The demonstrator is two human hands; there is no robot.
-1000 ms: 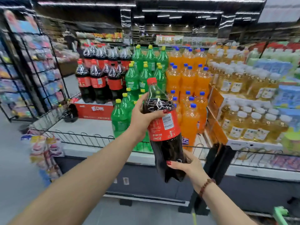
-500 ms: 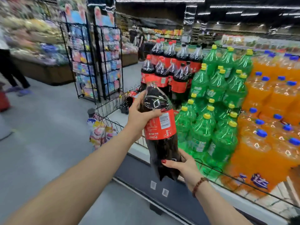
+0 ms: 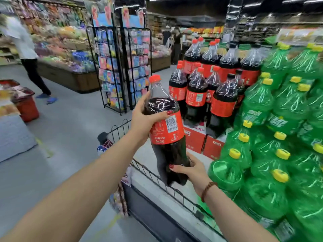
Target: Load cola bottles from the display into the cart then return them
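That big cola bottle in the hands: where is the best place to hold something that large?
Two grips, as shown. The cola bottle is tall, heavy and slightly tilted, so the left hand wraps the shoulder just above the red label from the left, while the right hand cups the base from below right. The thin neck would likely slip.

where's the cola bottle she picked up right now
Head view, centre: the dark plastic cola bottle with red cap and label is held by both hands, left hand at its shoulder, right hand near its base, left of the green bottles.
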